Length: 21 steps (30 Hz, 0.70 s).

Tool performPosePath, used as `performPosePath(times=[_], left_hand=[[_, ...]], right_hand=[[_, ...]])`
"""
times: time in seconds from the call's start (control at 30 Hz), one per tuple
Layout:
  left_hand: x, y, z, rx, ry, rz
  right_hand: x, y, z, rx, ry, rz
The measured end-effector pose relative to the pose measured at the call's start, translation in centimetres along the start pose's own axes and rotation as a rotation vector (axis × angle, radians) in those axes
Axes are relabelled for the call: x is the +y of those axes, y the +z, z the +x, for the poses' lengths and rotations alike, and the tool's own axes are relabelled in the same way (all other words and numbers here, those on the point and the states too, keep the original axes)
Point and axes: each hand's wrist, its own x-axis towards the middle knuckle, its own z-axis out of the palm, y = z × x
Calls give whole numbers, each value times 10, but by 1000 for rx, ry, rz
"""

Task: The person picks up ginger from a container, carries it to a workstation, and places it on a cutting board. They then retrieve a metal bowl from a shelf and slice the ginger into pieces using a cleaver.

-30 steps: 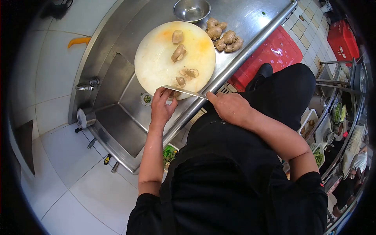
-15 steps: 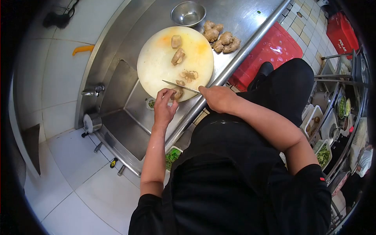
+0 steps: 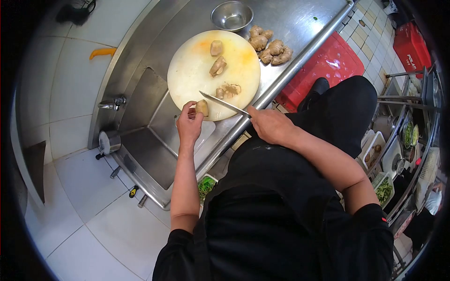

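A piece of ginger (image 3: 202, 108) is pinched in my left hand (image 3: 189, 123), at the near left edge of the round white cutting board (image 3: 187, 75). My right hand (image 3: 271, 125) is closed around a knife (image 3: 225, 104); its handle is hidden in my fist. The blade lies low over the board, its tip pointing left, just above the held ginger. Small cut scraps (image 3: 228, 91) lie beyond the blade. Farther up the board rest a ginger chunk (image 3: 218, 66) and a paler, trimmed chunk (image 3: 216, 48).
Whole ginger roots (image 3: 275, 52) and a metal bowl (image 3: 232, 16) stand beyond the board on the steel counter. Left of the board is a sink basin (image 3: 140, 96) with a tap (image 3: 112, 103). A red lid-like surface (image 3: 323, 70) lies below the counter's right edge.
The blade has moved off the ginger in my left hand, and that piece now shows a pale cut face. More scraps lie grouped on the board. My left hand has shifted slightly left and down.
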Motion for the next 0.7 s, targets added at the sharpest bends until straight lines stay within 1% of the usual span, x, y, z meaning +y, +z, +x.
performPosePath(times=[0.07, 0.1, 0.17, 0.2, 0.27, 0.3, 0.37, 0.5, 0.57, 0.7], left_hand=[[-1, -2, 2, -22, -65, -17], [-3, -4, 3, -21, -68, -18], [-4, -6, 6, -53, -159, 32], [-5, -6, 6, -50, -162, 30], [-6, -5, 4, 63, 44, 144], [-5, -3, 3, 65, 42, 142], [-1, 2, -1, 93, 75, -124], [12, 5, -6, 30, 60, -105], [23, 7, -12, -19, -11, 63], [37, 18, -25, 41, -72, 17]], right_hand=[[-1, 1, 0, -5, 10, 0], [0, 3, 0, 7, -12, -16], [-1, 2, 0, 17, -35, -36], [-4, -1, 0, -2, -27, -45], [-6, -2, 1, -25, -23, -56], [-6, -1, 2, -27, -21, -56], [-6, -1, 1, -32, -18, -57], [-12, -6, -5, 8, -64, -155], [-14, -8, -8, 26, -89, -192], [-14, -13, -16, 40, -131, -253]])
